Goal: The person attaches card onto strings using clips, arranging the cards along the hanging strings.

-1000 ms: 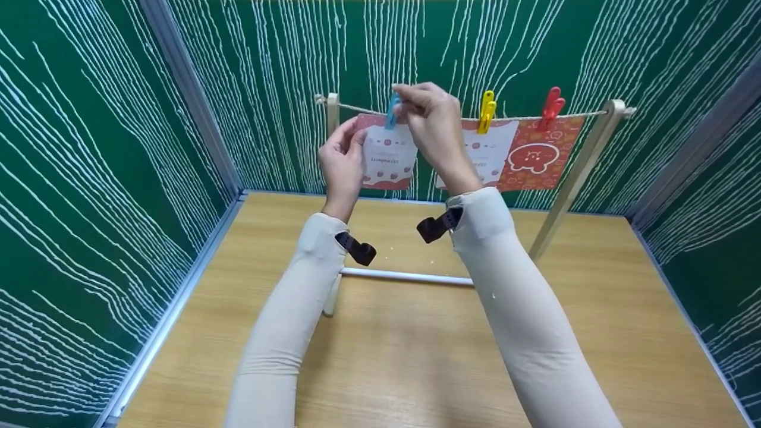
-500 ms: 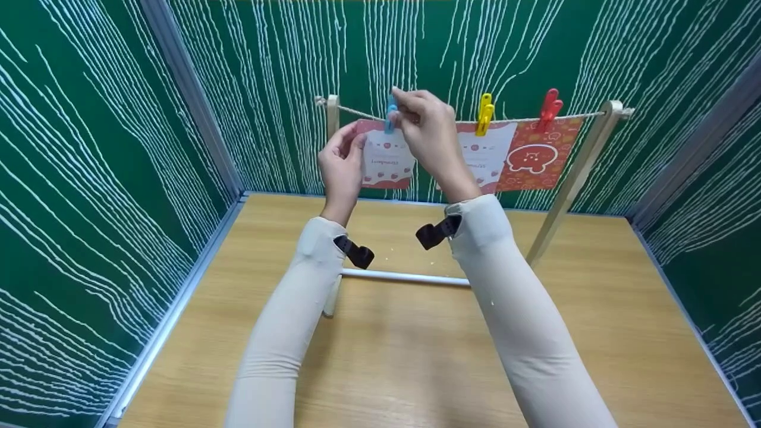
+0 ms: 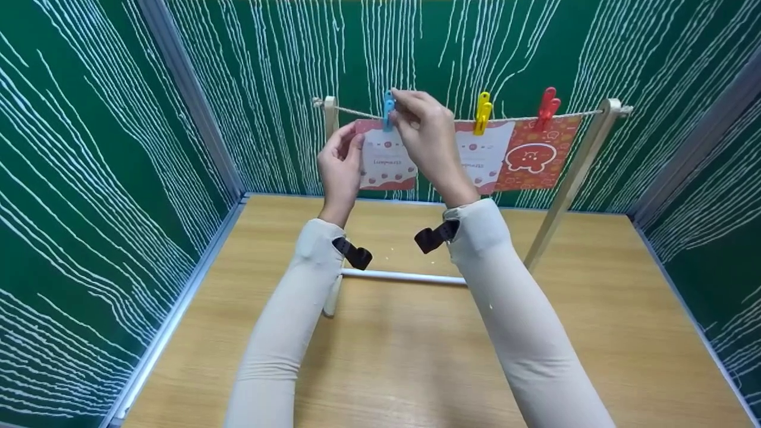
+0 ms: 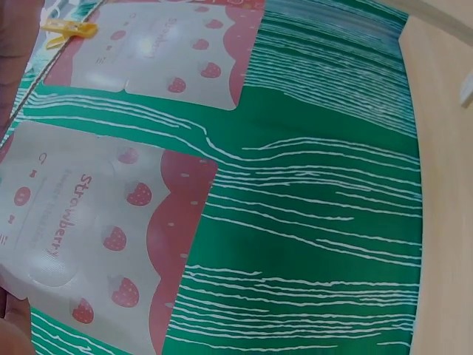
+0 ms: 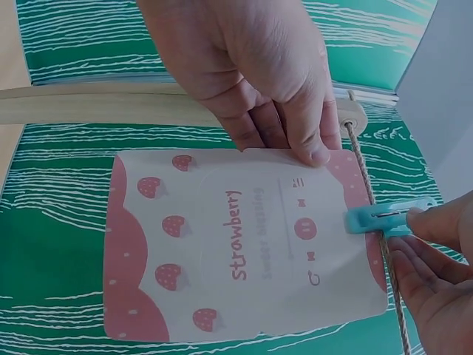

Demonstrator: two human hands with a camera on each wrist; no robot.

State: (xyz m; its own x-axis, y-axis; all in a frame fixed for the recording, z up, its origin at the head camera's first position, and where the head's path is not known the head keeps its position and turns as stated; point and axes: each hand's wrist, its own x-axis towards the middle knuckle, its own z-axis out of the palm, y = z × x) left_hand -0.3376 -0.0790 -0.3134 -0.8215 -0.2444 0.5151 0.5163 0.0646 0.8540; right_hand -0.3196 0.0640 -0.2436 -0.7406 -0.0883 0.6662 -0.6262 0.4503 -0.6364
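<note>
At the upper middle of the head view, my right hand (image 3: 429,128) pinches the handles of a blue clothespin (image 3: 388,107). Seen from the right wrist, the clothespin's tip (image 5: 362,220) overlaps the top edge of a strawberry-printed card (image 5: 236,296) at the rope (image 5: 360,159). The card's left edge is pinched between thumb and fingers of my left hand (image 3: 340,163). Part of the card's right side hides behind my right hand in the head view. In the left wrist view, the card (image 4: 96,237) hangs beside a second strawberry card (image 4: 148,52).
A yellow clothespin (image 3: 482,116) holds the second card, and a red clothespin (image 3: 547,109) holds a red bear-print card (image 3: 538,156). Wooden posts (image 3: 571,184) carry the rope, with a white crossbar (image 3: 404,276) low between them. A green wall (image 3: 285,59) stands behind the wooden table (image 3: 380,368).
Both hands keep their grips in nearly the same places. The right hand has sunk slightly with the blue clothespin.
</note>
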